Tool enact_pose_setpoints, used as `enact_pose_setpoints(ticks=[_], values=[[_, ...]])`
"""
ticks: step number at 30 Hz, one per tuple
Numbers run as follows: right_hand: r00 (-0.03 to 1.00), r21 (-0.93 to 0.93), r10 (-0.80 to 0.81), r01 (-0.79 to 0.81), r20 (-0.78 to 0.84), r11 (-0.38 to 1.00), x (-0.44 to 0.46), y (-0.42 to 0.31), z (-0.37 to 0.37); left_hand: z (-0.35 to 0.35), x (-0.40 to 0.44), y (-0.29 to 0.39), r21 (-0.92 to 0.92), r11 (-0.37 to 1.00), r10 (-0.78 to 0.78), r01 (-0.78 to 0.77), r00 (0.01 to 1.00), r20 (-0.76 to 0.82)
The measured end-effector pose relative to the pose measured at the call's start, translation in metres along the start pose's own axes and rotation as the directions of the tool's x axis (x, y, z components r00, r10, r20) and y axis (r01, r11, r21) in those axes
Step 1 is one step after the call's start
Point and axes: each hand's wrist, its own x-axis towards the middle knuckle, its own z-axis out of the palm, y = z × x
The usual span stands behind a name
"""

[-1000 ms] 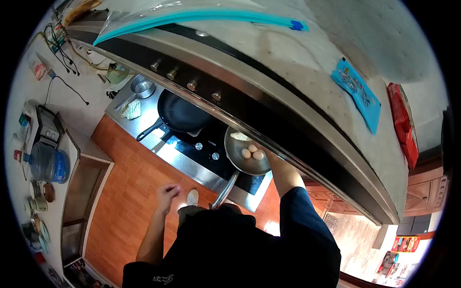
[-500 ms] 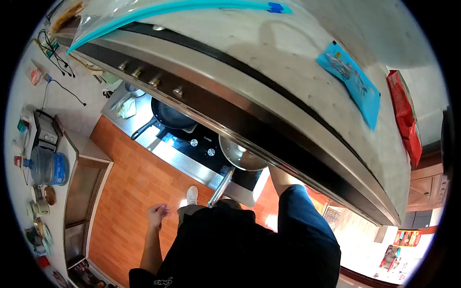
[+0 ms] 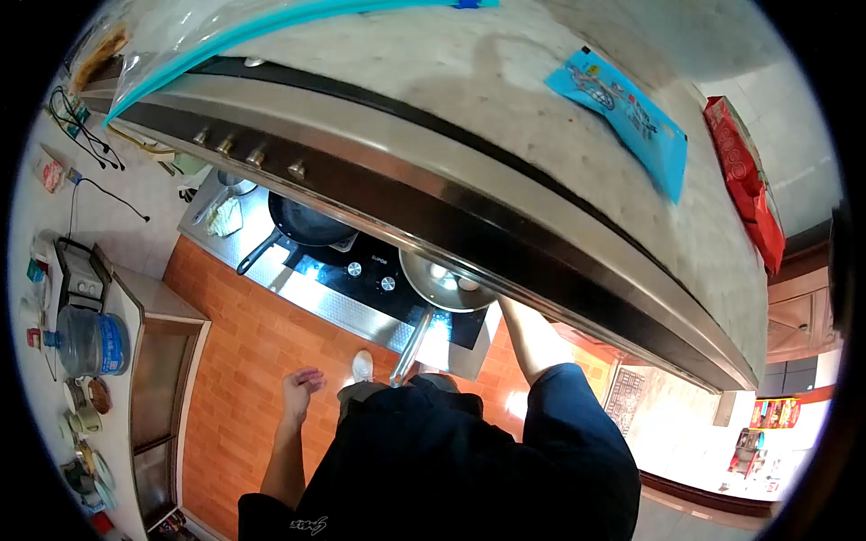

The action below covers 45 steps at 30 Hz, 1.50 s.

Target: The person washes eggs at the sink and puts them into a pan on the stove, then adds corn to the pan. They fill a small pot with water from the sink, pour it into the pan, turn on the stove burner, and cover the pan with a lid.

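Item: left hand (image 3: 303,388). Held low over the tiled floor (image 3: 234,352), fingers loosely parted, nothing grasped.

Item: right hand. The range hood (image 3: 433,171) hides it from me; the right forearm (image 3: 530,341) reaches toward the far side of the metal pan (image 3: 431,294). I cannot tell whether its grip is released or closed on something.

Item: metal pan, on the right part of the black cooktop (image 3: 368,257). Inside, at least 1 pale, egg-like round (image 3: 468,283); glare and the hood keep me from a full count.

Item: long pan handle (image 3: 411,350), pointing at the wearer's waist, no hand seen on it.

Item: black pan (image 3: 309,224), on the cooktop's left part, beside 2 round knobs (image 3: 389,283).

Hazards, as I judge them: the body leaning into the handle could swing the pan and set the round rolling; a blind reach under the hood could knock the rim or crack a shell; the forearm could strike the hood's edge. Heat I cannot confirm, so contact with the metal could burn.
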Motion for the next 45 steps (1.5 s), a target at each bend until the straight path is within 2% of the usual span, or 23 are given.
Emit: enact_pose_setpoints(ticks=[6,12,13,14,15,16,17,20,21,23,26,29,30,31,32,33,34,35,38,40,43,44,45], values=[[1.0,0.032,0.011,-0.01,-0.021,0.999,-0.015,0.016,-0.003,0.002,0.002,0.008,0.001,1.0,0.006,-0.006,0.998,0.064],[0.999,0.205,-0.005,0.014,-0.045,0.979,-0.049,0.04,-0.038,-0.008,0.021,-0.003,0.047,0.996,0.071,-0.076,0.992,0.101],[0.992,0.511,0.127,-0.103,-0.013,0.853,-0.062,0.036,-0.055,-0.015,0.027,-0.013,0.093,0.988,0.112,-0.123,0.987,0.118],[0.969,0.756,0.242,-0.201,0.057,0.624,-0.081,0.023,-0.083,-0.018,0.027,-0.012,0.091,0.989,0.109,-0.12,0.986,0.124],[0.933,0.911,0.325,-0.262,0.155,0.318,-0.1,0.011,-0.107,-0.019,0.028,-0.007,0.228,0.966,0.096,-0.124,0.987,0.13],[0.89,0.959,0.365,-0.281,0.272,-0.028,-0.119,0.009,-0.119,-0.021,0.029,-0.004,0.36,0.924,0.085,-0.129,0.987,0.133],[0.917,0.967,0.329,-0.166,0.223,-0.193,-0.139,0.041,-0.107,-0.022,0.03,-0.003,0.36,0.924,0.083,-0.128,0.987,0.139],[0.747,0.889,0.482,-0.374,0.458,-0.265,-0.2,0.084,-0.102,-0.029,0.036,-0.002,0.263,0.965,-0.046,0.007,0.989,0.141],[0.69,0.881,0.552,-0.414,0.469,-0.231,-0.224,0.093,-0.098,-0.033,0.039,-0.003,0.262,0.965,-0.074,0.028,0.983,0.168],[0.602,0.85,0.604,-0.418,0.523,-0.32,-0.266,0.101,-0.09,-0.037,0.046,-0.008,0.266,0.963,-0.107,0.051,0.974,0.198],[0.626,0.835,0.553,-0.391,0.55,-0.388,-0.299,0.064,-0.084,-0.03,0.059,-0.009,0.458,0.872,0.016,-0.174,0.944,0.329],[0.687,0.798,0.421,-0.429,0.592,-0.422,-0.292,-0.032,-0.096,0.009,0.044,0.012,0.557,0.676,0.175,-0.482,0.84,0.514],[0.72,0.775,0.333,-0.449,0.608,-0.445,-0.29,-0.062,-0.093,0.022,0.033,0.018,0.535,0.698,0.144,-0.476,0.825,0.546],[0.749,0.747,0.231,-0.476,0.621,-0.465,-0.289,-0.091,-0.088,0.052,-0.009,0.068,0.566,0.78,-0.076,-0.267,0.857,0.51],[0.74,0.705,0.131,-0.55,0.66,-0.448,-0.284,-0.12,-0.083,0.064,-0.034,0.086,0.596,0.631,0.081,-0.498,0.805,0.587],[0.745,0.698,0.036,-0.606,0.666,-0.382,-0.282,-0.155,-0.086,0.07,-0.044,0.084,0.519,0.503,0.208,-0.691,0.68,0.703],[0.724,0.678,-0.052,-0.667,0.688,-0.311,-0.277,-0.188,-0.088,0.079,-0.067,0.095,0.471,0.371,0.305,-0.8,0.584,0.752],[0.694,0.66,-0.123,-0.715,0.709,-0.231,-0.276,-0.213,-0.089,0.082,-0.081,0.085,0.432,0.269,0.425,-0.861,0.509,0.749],[0.541,0.493,-0.281,-0.84,0.793,-0.226,-0.28,-0.251,-0.073,0.071,-0.13,0.09,0.525,0.254,0.504,-0.812,0.575,0.645],[0.419,0.404,-0.401,-0.906,0.815,-0.126,-0.288,-0.276,-0.069,0.045,-0.15,0.064,0.558,0.147,0.629,-0.816,0.513,0.584],[0.222,0.298,-0.514,-0.952,0.828,0.068,-0.309,-0.308,-0.045,0.003,-0.185,0.031,0.673,0.271,0.602,-0.688,0.667,0.439],[0.147,0.27,-0.548,-0.951,0.823,0.152,-0.32,-0.316,-0.034,-0.005,-0.206,0.039,0.64,0.253,0.696,-0.725,0.596,0.4],[0.122,0.259,-0.559,-0.95,0.82,0.173,-0.333,-0.322,-0.023,-0.017,-0.22,0.034,0.657,0.256,0.704,-0.709,0.603,0.376]])
